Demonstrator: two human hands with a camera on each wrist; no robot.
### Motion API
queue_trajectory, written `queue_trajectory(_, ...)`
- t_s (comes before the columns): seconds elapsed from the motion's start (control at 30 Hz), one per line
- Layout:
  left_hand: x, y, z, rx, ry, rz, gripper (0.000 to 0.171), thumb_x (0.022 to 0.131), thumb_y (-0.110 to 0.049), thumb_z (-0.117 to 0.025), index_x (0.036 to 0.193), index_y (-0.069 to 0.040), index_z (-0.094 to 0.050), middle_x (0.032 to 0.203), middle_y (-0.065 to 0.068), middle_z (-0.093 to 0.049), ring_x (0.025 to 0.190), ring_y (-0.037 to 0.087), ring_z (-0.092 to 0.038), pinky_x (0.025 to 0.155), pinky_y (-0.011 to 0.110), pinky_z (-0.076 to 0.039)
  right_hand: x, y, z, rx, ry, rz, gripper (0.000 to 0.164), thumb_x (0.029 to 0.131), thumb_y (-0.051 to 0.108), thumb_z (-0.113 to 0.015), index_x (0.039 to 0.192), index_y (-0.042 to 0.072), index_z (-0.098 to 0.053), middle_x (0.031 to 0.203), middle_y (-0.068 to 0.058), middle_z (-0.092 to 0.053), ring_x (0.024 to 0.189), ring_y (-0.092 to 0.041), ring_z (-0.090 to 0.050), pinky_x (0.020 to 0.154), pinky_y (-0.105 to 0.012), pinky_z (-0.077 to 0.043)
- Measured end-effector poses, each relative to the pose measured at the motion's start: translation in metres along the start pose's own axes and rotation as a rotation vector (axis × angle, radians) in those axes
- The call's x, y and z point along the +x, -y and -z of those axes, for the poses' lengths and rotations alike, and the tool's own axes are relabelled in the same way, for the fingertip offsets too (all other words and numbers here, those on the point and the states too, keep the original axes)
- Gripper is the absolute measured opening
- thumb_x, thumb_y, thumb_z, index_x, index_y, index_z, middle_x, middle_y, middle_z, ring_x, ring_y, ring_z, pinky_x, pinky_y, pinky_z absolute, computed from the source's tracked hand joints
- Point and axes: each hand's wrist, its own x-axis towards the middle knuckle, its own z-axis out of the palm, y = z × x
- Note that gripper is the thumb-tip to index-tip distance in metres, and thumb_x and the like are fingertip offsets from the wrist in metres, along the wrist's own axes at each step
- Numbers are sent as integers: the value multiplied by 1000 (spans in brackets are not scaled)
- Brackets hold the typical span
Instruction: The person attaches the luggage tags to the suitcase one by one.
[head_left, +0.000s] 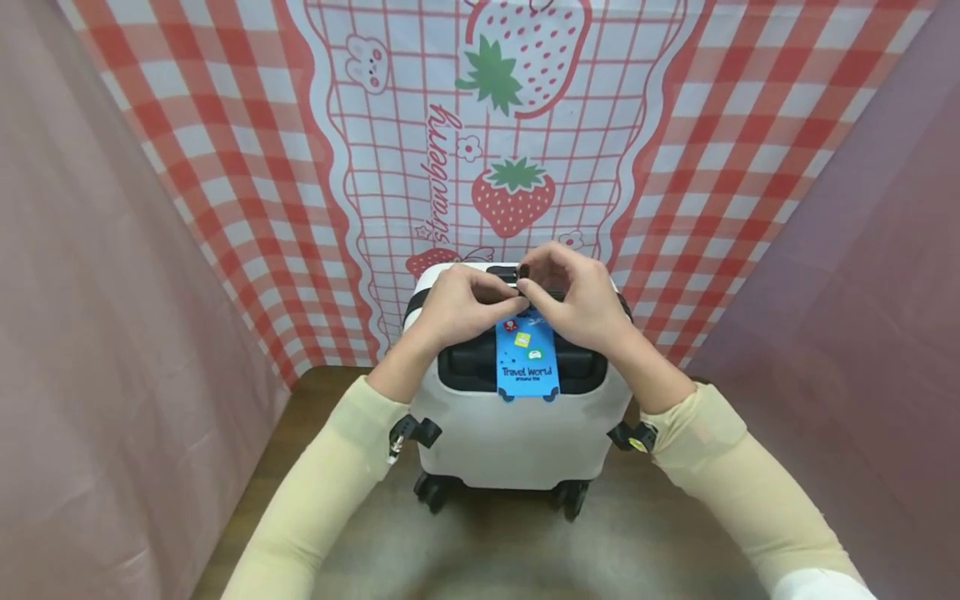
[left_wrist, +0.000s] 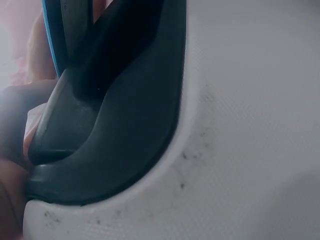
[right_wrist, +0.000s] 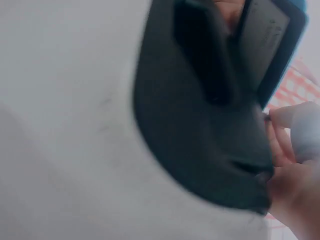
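A white hard-shell suitcase (head_left: 517, 442) stands upright with a blue luggage tag (head_left: 527, 358), printed "Travel World", hanging over its black recessed panel (head_left: 465, 367). Above the tag, my left hand (head_left: 465, 304) brings thumb and fingertips together on the tag's dark strap. From the other side my right hand (head_left: 581, 300) pinches the strap's upper end (head_left: 523, 272) between thumb and index finger. The fingertips of both hands nearly meet, partly hiding the strap. In the right wrist view, the tag's grey back (right_wrist: 265, 42) leans out from the black panel (right_wrist: 200, 120).
Black wheels (head_left: 573, 500) carry the suitcase on a brown wooden surface (head_left: 315, 417). Behind it hangs a red checked strawberry cloth (head_left: 517, 200). Pinkish curtains (head_left: 112, 333) close in both sides. A black top handle (head_left: 501, 272) sits by the fingers.
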Motion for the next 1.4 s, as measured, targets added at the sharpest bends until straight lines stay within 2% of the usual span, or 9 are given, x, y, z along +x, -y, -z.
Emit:
queue_trajectory(0.13,0,1,-1,-9,-7,-14,22,93,-31,-83,107,-14,-86,99,2,-84,91,13,-79,86,33,-64,-3,-4,1,5,-14,-8,11,98,5,-75,108,2,-73,101,-11,-77,88,-18,-74,85,-9,-55)
queue_trajectory(0.23,1,0,-2,-5,-18,-32,23,93,-31,-84,108,-13,-86,100,3,-84,91,13,-80,85,32,-64,-4,-4,1,16,-35,9,9,97,5,-77,105,3,-75,100,-9,-78,89,-19,-76,86,-13,-58)
queue_trajectory(0.43,-1,0,1,4,-39,-54,20,92,-25,-85,105,-10,-86,99,6,-84,90,17,-81,83,32,-66,-5,3,-5,-38,-54,99,9,94,7,-80,103,6,-79,100,-7,-80,95,-20,-79,89,-35,-65)
queue_trajectory(0.5,-1,1,1,11,-45,-67,19,92,-24,-84,104,-9,-86,98,7,-84,89,18,-82,82,33,-66,-4,5,-6,-55,-75,122,10,93,5,-81,102,5,-79,100,-8,-81,94,-21,-79,88,-39,-65)
queue_trajectory(0.77,0,1,4,81,-48,-94,19,93,-25,-83,101,-8,-86,92,6,-84,83,16,-81,77,32,-66,1,11,-7,-80,-121,183,9,93,4,-81,102,4,-79,97,-9,-79,95,-22,-79,92,-39,-65)
queue_trajectory(0.93,-1,2,2,89,-30,-92,22,93,-27,-83,105,-9,-86,97,6,-84,88,17,-82,82,32,-66,0,12,-4,-65,-87,157,11,92,2,-81,102,4,-78,98,-8,-79,95,-21,-79,91,-40,-65)
queue_trajectory(1.1,-2,1,0,85,-36,-55,25,94,-32,-82,110,-13,-86,101,4,-84,93,15,-81,86,33,-65,1,11,3,-51,-49,107,13,92,3,-81,105,3,-78,101,-9,-79,94,-22,-77,90,-43,-65)
queue_trajectory(1.27,-3,-1,-3,99,-55,-26,27,95,-37,-81,111,-15,-86,99,2,-84,91,14,-80,86,34,-63,1,6,4,-84,-28,24,13,94,6,-79,107,2,-76,103,-12,-79,95,-26,-78,89,-45,-66)
queue_trajectory(1.4,-2,-2,-4,123,-70,0,27,96,-38,-79,109,-16,-86,96,1,-84,89,13,-78,85,35,-61,1,2,2,-116,-21,-1,12,97,10,-77,107,2,-76,103,-13,-79,94,-26,-78,86,-45,-66)
